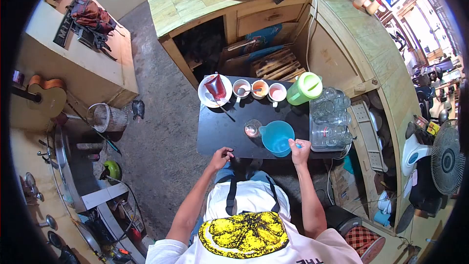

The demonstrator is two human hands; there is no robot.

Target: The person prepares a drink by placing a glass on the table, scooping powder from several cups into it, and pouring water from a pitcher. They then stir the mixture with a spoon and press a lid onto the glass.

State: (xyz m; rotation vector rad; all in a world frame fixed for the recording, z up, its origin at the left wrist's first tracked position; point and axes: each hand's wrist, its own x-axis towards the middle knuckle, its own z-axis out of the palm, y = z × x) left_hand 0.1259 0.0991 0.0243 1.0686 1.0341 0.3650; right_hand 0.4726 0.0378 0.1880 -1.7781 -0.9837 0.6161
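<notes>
1. The left hand (223,157), fingers loosely bent, is near the dark rectangular table's (220,134) front edge; how closed it is, I cannot tell.
2. The right hand (300,151) grips the handle of a translucent blue plastic pitcher (278,138), above the table's front part.
3. A clear drinking glass (252,128) is just beside the pitcher's spout.
4. Farther back are three white cups (257,97) and a lidded green pitcher (304,90).

Place: home kitchen area | Signs: tiled counter (183,5), mugs (276,99), glasses (332,131), blue pitcher (277,137), guitar (53,99), fan (448,160)
</notes>
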